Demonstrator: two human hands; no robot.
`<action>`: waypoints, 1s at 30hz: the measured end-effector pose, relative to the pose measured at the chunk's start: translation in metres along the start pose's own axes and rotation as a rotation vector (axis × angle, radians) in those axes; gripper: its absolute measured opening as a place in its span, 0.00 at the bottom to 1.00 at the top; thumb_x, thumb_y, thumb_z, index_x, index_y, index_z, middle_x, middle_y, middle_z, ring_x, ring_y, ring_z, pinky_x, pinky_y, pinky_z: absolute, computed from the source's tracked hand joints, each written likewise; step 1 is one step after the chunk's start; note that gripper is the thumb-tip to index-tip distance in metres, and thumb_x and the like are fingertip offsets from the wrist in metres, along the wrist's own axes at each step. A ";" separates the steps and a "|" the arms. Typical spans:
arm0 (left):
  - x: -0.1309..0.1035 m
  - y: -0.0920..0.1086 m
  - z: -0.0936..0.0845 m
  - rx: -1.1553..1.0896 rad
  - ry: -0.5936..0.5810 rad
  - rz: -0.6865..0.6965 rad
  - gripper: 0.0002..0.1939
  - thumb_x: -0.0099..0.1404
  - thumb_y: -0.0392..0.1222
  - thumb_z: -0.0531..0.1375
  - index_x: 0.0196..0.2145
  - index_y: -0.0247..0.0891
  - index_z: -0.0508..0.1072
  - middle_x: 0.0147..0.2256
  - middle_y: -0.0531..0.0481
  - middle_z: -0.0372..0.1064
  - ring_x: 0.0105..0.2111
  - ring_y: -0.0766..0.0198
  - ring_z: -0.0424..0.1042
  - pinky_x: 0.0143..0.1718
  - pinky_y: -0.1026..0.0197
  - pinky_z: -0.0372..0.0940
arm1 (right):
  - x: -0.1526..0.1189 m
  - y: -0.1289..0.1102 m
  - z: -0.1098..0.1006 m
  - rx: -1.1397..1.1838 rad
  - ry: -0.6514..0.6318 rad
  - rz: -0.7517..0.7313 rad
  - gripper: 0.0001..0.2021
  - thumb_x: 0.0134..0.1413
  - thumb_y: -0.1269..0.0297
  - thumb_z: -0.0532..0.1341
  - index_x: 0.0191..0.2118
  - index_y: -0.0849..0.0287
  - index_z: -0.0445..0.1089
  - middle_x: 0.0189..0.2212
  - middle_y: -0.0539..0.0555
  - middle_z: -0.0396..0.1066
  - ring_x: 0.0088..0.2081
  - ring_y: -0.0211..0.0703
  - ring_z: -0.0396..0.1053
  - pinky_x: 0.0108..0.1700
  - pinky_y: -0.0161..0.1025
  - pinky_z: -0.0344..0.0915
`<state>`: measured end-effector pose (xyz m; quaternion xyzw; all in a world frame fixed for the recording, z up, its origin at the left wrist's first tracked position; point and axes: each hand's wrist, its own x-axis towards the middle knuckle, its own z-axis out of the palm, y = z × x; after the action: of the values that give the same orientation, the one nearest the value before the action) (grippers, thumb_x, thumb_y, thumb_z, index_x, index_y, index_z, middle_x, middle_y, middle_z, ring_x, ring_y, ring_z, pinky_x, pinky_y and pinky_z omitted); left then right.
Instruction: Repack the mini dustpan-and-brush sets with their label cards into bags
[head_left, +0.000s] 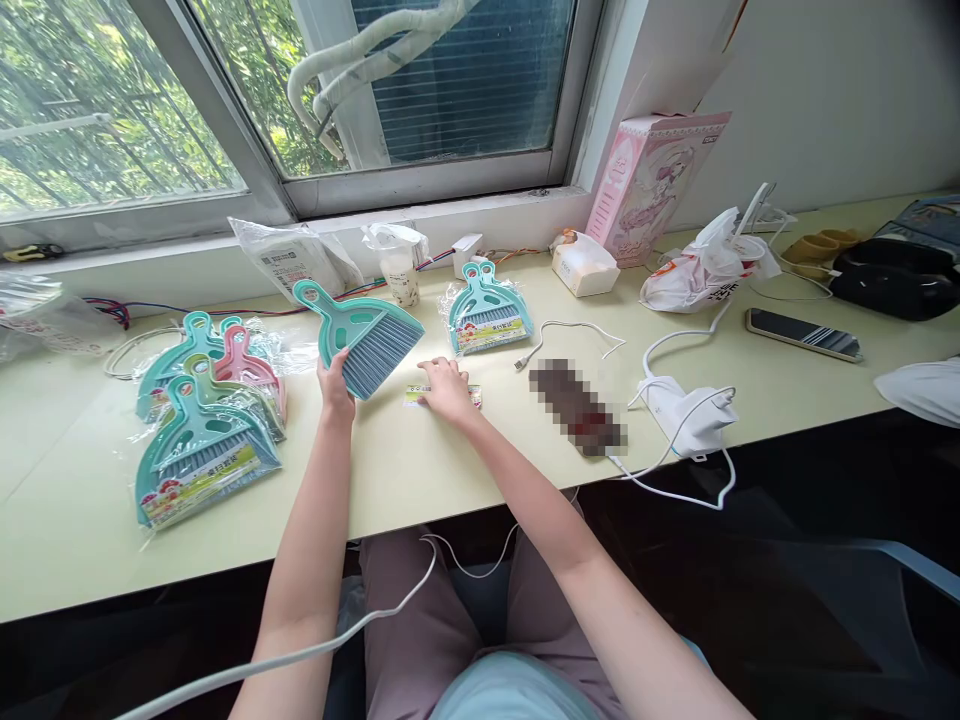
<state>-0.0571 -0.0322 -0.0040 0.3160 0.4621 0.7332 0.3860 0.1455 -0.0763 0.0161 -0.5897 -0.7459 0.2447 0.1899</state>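
A teal dustpan with a grey-blue bristled brush nested in it (pixel 375 345) is tilted above the table, held at its lower left edge by my left hand (pixel 337 388). To its right, my right hand (pixel 448 388) rests palm down on a small printed label card (pixel 474 397) lying on the table, covering its middle. Whether those fingers pinch the card is hard to see. Behind my right hand sits a teal dustpan set in clear plastic (pixel 491 320). Several wrapped sets, with a teal one (pixel 206 455) in front and a pink one (pixel 251 365) behind, lie at the left.
On the pale table (pixel 420 490) are a cup (pixel 401 275), a tissue pack (pixel 585 264), a pink box (pixel 652 190), a plastic bag (pixel 694 275), a phone (pixel 804 334) and a white power strip (pixel 686 415) with cables. A pixelated object (pixel 577 408) lies right of my right hand.
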 end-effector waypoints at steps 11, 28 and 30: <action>0.000 -0.003 0.005 0.051 -0.050 0.037 0.22 0.51 0.45 0.67 0.45 0.39 0.72 0.44 0.44 0.72 0.47 0.54 0.72 0.50 0.55 0.68 | 0.005 -0.001 -0.001 0.078 -0.106 -0.021 0.06 0.45 0.67 0.72 0.30 0.57 0.75 0.32 0.54 0.77 0.42 0.50 0.74 0.46 0.43 0.65; -0.027 0.000 0.028 -0.028 -0.316 -0.110 0.36 0.52 0.70 0.65 0.47 0.39 0.72 0.43 0.40 0.75 0.46 0.47 0.76 0.43 0.51 0.73 | 0.017 0.008 -0.015 0.673 0.401 0.099 0.04 0.58 0.66 0.63 0.37 0.58 0.75 0.29 0.52 0.76 0.30 0.43 0.75 0.39 0.40 0.72; -0.030 0.001 0.027 -0.008 -0.336 -0.091 0.38 0.51 0.69 0.66 0.50 0.39 0.71 0.45 0.39 0.75 0.47 0.47 0.76 0.44 0.51 0.73 | 0.015 0.008 -0.018 0.481 0.449 0.115 0.06 0.60 0.63 0.62 0.40 0.56 0.75 0.31 0.54 0.77 0.35 0.46 0.76 0.42 0.41 0.70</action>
<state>-0.0201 -0.0462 0.0041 0.4112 0.4022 0.6536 0.4918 0.1586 -0.0581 0.0261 -0.6084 -0.5717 0.2880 0.4691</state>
